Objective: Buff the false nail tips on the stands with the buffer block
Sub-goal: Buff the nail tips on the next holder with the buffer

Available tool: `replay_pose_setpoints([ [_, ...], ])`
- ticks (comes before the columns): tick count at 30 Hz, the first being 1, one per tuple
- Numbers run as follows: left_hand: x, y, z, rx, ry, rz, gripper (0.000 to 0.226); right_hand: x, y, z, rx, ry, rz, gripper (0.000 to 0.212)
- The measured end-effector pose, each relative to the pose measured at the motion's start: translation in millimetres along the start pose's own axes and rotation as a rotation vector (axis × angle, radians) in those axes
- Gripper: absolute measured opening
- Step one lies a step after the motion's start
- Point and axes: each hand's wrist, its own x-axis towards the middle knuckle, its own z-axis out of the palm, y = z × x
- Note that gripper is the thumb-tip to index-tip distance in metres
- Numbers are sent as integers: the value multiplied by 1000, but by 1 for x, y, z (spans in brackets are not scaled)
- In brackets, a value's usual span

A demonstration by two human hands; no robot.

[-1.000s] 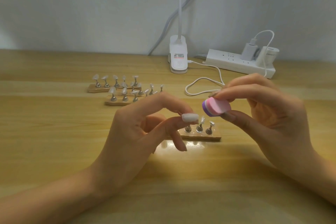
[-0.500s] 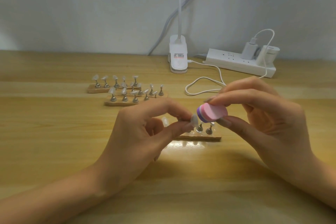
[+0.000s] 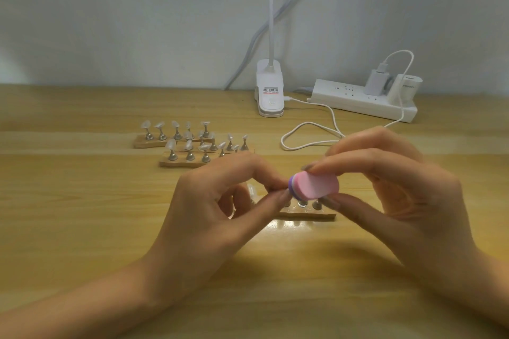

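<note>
My right hand (image 3: 407, 201) pinches a pink and purple buffer block (image 3: 316, 186) between thumb and fingers. The block's purple end lies against the fingertips of my left hand (image 3: 214, 215), which pinch a false nail tip that the block and fingers hide. Just behind my hands a wooden stand (image 3: 308, 216) lies on the table, with metal pegs (image 3: 302, 203) showing under the block and one clear tip (image 3: 252, 190) visible between my left fingers.
Three more wooden stands with several clear nail tips (image 3: 190, 146) sit at the back left. A white clip lamp base (image 3: 270, 96), a power strip (image 3: 363, 100) with chargers and a looping white cable (image 3: 308, 135) lie at the back right on the wooden table (image 3: 82, 215).
The block has come down and left until its purple end meets my left fingertips. The white nail tip seen in my left fingers before is now hidden behind the block.
</note>
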Motion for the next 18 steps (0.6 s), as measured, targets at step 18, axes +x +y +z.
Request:
replay_pose_setpoints([
  [18,1,1,0,38,11,0,7,2,-1,2,-55,-3,-30,23],
])
